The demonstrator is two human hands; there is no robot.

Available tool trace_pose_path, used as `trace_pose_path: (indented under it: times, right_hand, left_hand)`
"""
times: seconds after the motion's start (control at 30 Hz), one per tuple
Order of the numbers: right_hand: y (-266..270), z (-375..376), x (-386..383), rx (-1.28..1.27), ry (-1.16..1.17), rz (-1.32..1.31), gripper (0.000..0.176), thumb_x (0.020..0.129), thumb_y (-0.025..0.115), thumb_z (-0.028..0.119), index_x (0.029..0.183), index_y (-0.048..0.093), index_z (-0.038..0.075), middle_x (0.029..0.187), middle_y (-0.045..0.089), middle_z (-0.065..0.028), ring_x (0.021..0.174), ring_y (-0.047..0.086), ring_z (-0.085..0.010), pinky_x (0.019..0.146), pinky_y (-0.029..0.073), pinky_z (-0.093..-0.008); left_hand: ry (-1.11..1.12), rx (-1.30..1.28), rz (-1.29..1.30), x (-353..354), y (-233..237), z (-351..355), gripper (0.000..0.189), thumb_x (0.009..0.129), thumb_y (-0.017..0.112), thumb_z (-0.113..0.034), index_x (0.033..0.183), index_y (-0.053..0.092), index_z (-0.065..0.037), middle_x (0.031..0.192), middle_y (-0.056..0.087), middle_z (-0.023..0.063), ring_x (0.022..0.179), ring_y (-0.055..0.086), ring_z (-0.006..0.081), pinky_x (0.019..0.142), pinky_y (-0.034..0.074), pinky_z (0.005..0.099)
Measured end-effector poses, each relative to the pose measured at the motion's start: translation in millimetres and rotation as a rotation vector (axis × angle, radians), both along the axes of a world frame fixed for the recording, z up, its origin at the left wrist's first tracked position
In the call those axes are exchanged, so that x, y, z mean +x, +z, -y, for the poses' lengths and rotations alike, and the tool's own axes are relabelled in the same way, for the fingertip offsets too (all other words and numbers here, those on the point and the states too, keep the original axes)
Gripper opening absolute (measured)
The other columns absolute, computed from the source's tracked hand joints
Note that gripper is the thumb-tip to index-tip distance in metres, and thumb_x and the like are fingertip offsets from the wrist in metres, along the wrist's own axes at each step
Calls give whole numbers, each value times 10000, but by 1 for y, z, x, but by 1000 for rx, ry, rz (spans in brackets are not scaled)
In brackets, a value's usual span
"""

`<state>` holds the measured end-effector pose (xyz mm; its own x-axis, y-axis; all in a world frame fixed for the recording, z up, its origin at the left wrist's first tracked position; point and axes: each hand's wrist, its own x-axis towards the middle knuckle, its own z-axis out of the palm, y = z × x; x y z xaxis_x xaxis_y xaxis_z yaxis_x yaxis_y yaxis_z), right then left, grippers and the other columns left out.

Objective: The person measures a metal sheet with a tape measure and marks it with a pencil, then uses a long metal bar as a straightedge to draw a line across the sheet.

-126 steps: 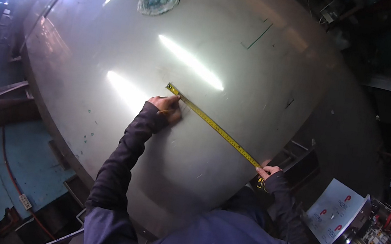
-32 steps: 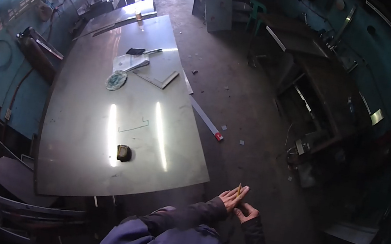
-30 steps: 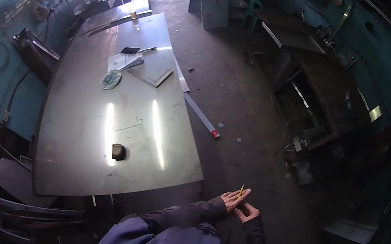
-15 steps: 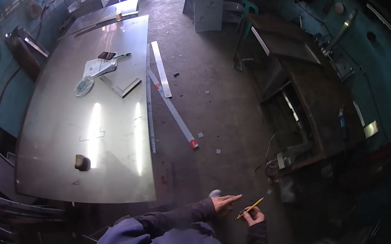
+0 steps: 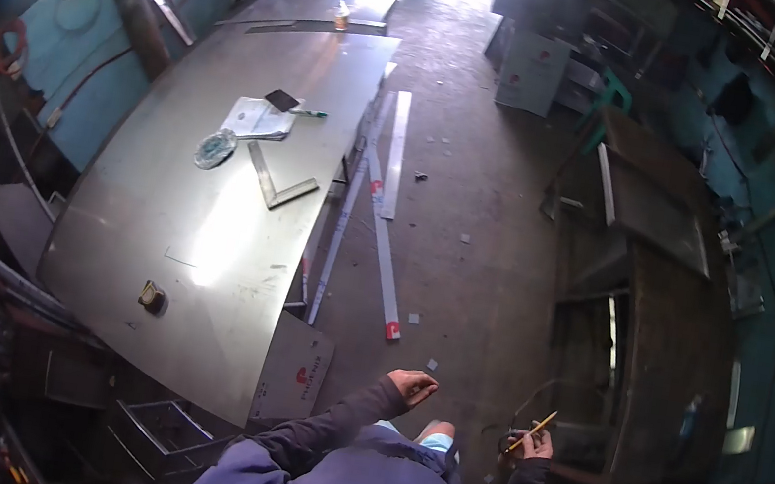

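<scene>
My right hand (image 5: 534,446) grips a yellow pencil (image 5: 533,430), its sharpened tip pointing up and away to the right. My left hand (image 5: 412,386) hangs in front of my body, right of the metal table's near corner. Its fingers are loosely curled together, and I see nothing in them. On the large sheet-metal table (image 5: 118,232) to the left lie a tape measure (image 5: 153,298), a metal square (image 5: 272,188), a clear round roll (image 5: 216,148), papers (image 5: 260,120), a dark flat item (image 5: 281,100) and a green marker (image 5: 309,113).
Long metal strips (image 5: 396,158) lie beside the table's right edge. Small square offcuts (image 5: 413,318) are scattered on the floor (image 5: 491,288). A dark workbench (image 5: 672,385) stands at right, with a green chair (image 5: 614,94) behind it. A cardboard box (image 5: 293,373) sits under the table corner.
The view has swung left and I have shifted. My hands have moved apart; the left one's fingers went from stretched out to curled. The pencil stays in my right hand.
</scene>
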<state>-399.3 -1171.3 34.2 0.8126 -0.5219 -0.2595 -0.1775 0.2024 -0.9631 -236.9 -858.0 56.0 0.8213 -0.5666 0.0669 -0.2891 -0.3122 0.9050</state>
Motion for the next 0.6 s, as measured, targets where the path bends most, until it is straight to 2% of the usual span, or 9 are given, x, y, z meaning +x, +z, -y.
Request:
trace_pose_path:
  times: [0.1, 0.17, 0.27, 0.33, 0.37, 0.43, 0.47, 0.57, 0.6]
  right_hand:
    - [-5, 42, 102, 183, 42, -42, 258, 924, 495, 51, 1181, 475, 66, 796, 619, -88, 635, 628, -199, 607, 565, -353]
    - [-23, 73, 156, 137, 199, 17, 250, 939, 458, 59, 1188, 483, 76, 794, 614, -85, 630, 624, -191, 587, 557, -346]
    - [-31, 99, 259, 83, 320, -41, 203, 932, 500, 82, 1129, 532, 41, 784, 598, -65, 630, 615, -169, 568, 553, -340]
    - [-14, 85, 337, 13, 399, -61, 153, 897, 578, 82, 1020, 585, -9, 748, 582, -36, 615, 604, -144, 551, 543, -309]
    - [-7, 78, 377, 18, 447, -60, 153, 897, 578, 82, 1020, 585, -9, 748, 582, -36, 615, 604, -144, 551, 543, -309]
    - [9, 57, 443, -112, 793, 26, 151, 868, 613, 58, 993, 594, -25, 730, 589, -40, 610, 602, -132, 548, 531, -283]
    - [32, 34, 471, -123, 845, -10, 155, 844, 643, 49, 965, 599, -39, 714, 595, -46, 615, 606, -125, 559, 524, -265]
    - [35, -15, 546, -93, 1098, 99, 229, 823, 661, 27, 1028, 578, -31, 751, 605, -54, 629, 609, -119, 576, 526, -262]
    - [48, -39, 564, -95, 1134, 97, 229, 823, 661, 27, 1028, 578, -31, 751, 605, -54, 629, 609, -119, 576, 526, -262]
  left_hand:
    - [110, -53, 188, 65, -20, 18, 133, 857, 643, -164, 899, 655, -38, 859, 668, 82, 709, 664, 180, 622, 541, 289]
    - [190, -34, 110, 96, -18, 30, 119, 845, 655, -151, 882, 652, -38, 842, 660, 79, 703, 660, 173, 616, 538, 280]
    - [349, -24, 27, 138, -22, 52, 105, 825, 673, -134, 865, 653, -38, 811, 647, 76, 699, 655, 162, 606, 530, 262]
    - [459, -19, 102, 169, -16, 55, 106, 817, 684, -137, 860, 666, -42, 794, 642, 82, 683, 653, 162, 592, 521, 250]
    - [512, 0, 25, 179, -13, 54, 110, 817, 678, -134, 879, 677, -44, 802, 654, 89, 676, 654, 172, 589, 518, 260]
    - [646, -47, 153, 194, -8, 47, 130, 813, 675, -136, 902, 679, -41, 831, 671, 100, 680, 656, 181, 597, 521, 268]
    - [760, -51, -9, 197, 6, 44, 141, 817, 655, -130, 920, 675, -36, 861, 680, 113, 706, 663, 185, 620, 528, 270]
    - [1061, -84, -54, 215, 23, 29, 149, 832, 615, -129, 934, 667, -33, 798, 683, 107, 685, 667, 184, 631, 531, 269]
    - [1168, -157, -134, 221, 17, 24, 135, 801, 607, -113, 901, 671, -51, 771, 679, 102, 678, 664, 151, 620, 523, 260]
